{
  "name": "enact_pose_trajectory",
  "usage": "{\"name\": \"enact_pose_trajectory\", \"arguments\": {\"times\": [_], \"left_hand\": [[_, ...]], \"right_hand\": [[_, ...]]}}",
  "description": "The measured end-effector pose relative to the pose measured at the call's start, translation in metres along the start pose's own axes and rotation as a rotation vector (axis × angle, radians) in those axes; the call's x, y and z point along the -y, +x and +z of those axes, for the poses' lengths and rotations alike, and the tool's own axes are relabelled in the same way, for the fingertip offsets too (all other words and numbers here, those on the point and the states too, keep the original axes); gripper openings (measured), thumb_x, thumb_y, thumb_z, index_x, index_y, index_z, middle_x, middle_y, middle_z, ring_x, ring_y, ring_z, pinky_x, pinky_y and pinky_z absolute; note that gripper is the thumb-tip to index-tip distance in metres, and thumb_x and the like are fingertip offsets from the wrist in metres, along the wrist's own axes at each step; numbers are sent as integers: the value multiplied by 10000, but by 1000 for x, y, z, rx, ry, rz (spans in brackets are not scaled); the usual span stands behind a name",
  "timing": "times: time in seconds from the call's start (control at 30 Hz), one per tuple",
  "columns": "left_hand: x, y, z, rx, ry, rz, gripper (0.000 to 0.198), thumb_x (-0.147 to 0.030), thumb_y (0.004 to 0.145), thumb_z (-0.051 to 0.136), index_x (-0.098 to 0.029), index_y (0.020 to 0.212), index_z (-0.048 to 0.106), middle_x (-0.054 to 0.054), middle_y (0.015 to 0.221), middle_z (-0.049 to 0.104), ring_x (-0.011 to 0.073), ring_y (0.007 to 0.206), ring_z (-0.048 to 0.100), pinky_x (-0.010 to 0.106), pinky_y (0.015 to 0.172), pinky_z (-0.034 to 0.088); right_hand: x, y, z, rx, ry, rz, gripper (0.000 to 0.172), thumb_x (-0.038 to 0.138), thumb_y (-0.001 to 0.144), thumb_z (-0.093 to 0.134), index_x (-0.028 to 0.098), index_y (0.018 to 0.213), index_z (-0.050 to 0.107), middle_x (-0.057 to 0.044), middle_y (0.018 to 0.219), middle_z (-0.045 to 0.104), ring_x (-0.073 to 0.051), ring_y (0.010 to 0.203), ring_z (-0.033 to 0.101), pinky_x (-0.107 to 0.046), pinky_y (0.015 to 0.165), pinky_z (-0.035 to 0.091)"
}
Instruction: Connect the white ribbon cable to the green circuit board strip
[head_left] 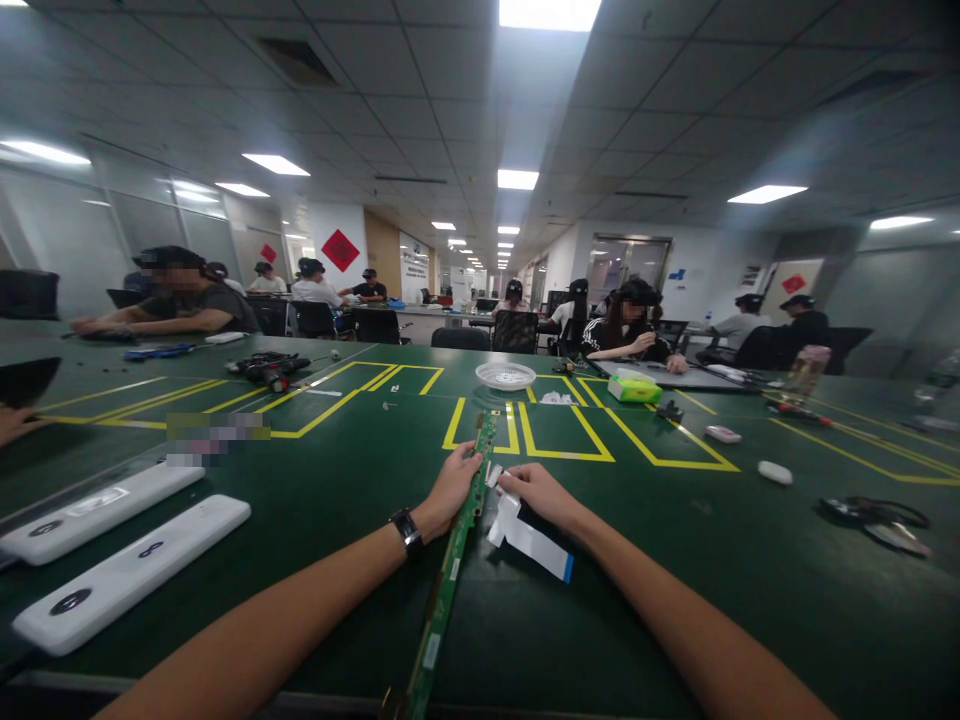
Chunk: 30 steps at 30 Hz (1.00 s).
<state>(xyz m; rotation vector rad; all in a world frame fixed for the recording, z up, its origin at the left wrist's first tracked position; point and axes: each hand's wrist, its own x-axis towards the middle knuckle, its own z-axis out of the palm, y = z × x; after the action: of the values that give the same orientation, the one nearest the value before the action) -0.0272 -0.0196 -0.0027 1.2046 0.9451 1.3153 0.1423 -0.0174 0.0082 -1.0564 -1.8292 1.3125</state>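
A long, narrow green circuit board (454,560) runs from the near table edge up toward the middle, tilted along my view. My left hand (453,482), with a dark watch on its wrist, is closed around the board's left edge near its far end. Just right of the board, my right hand (534,490) pinches one end of a white flat ribbon cable (536,545). The cable is bent, and its loose end with a blue tip points down to the right. Whether the pinched end touches the board's connector cannot be made out.
Two white power strips (135,570) lie at the left. Beyond my hands stand a white plastic dish (505,376) and a green tissue pack (634,388). A cable bundle (874,520) and white cases (775,472) are at the right. Several people sit around the table and behind it.
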Motion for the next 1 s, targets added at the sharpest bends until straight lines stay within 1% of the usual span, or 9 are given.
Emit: {"name": "enact_pose_trajectory", "arguments": {"times": [0.13, 0.3, 0.4, 0.53, 0.7, 0.8, 0.9, 1.0], "left_hand": [[1, 2, 1, 10, -22, -9, 376, -353, 849, 588, -153, 1160, 519, 4, 731, 640, 114, 577, 617, 200, 542, 493], [-2, 0, 1, 11, -29, 2, 317, -291, 875, 545, -158, 1161, 506, 5, 742, 646, 116, 570, 626, 201, 529, 497], [-2, -1, 1, 26, -16, 7, 316, -278, 885, 526, -159, 1175, 490, 5, 736, 644, 118, 553, 625, 207, 523, 498], [0, -2, 0, 84, 23, 27, 353, -311, 896, 498, -165, 1215, 454, 3, 729, 634, 131, 544, 624, 220, 507, 492], [3, -5, 1, 163, 109, 77, 371, -367, 901, 487, -179, 1220, 472, 7, 791, 631, 124, 625, 618, 205, 567, 481], [3, -8, 2, 162, 180, 65, 395, -377, 908, 472, -176, 1249, 471, -3, 755, 621, 109, 599, 588, 194, 576, 457], [3, -11, 3, 169, 196, 48, 450, -399, 915, 454, -176, 1304, 426, -14, 700, 607, 99, 542, 558, 190, 562, 439], [3, -13, 4, 188, 192, 48, 496, -422, 911, 460, -180, 1338, 389, -11, 715, 610, 95, 541, 556, 185, 551, 431]], "right_hand": [[4, -2, 1, -21, 17, 17, 410, 538, 750, 614, 146, 641, 563, 52, 509, 486, -71, 475, 403, -205, 476, 267], [-1, 0, 1, -26, 43, 32, 402, 532, 752, 620, 145, 655, 573, 50, 519, 504, -74, 475, 419, -205, 476, 282], [-3, 1, 0, -22, 47, 32, 398, 525, 761, 617, 144, 654, 573, 49, 523, 509, -73, 475, 425, -205, 475, 285], [-1, 0, 2, -31, 56, 52, 351, 478, 774, 610, 143, 671, 584, 45, 534, 528, -74, 469, 437, -202, 468, 294], [-6, 3, 1, -6, 49, 72, 291, 426, 782, 597, 153, 684, 564, 49, 532, 522, -69, 448, 432, -191, 440, 278], [-12, 6, -2, 19, 45, 46, 296, 422, 784, 598, 156, 668, 539, 51, 531, 507, -66, 444, 416, -190, 442, 275], [-14, 7, -4, 31, 35, 38, 312, 435, 786, 602, 156, 664, 535, 51, 538, 498, -65, 457, 407, -191, 454, 275], [-14, 6, -6, 46, 21, 21, 366, 499, 784, 605, 153, 680, 545, 47, 562, 500, -69, 482, 408, -195, 472, 283]]}}
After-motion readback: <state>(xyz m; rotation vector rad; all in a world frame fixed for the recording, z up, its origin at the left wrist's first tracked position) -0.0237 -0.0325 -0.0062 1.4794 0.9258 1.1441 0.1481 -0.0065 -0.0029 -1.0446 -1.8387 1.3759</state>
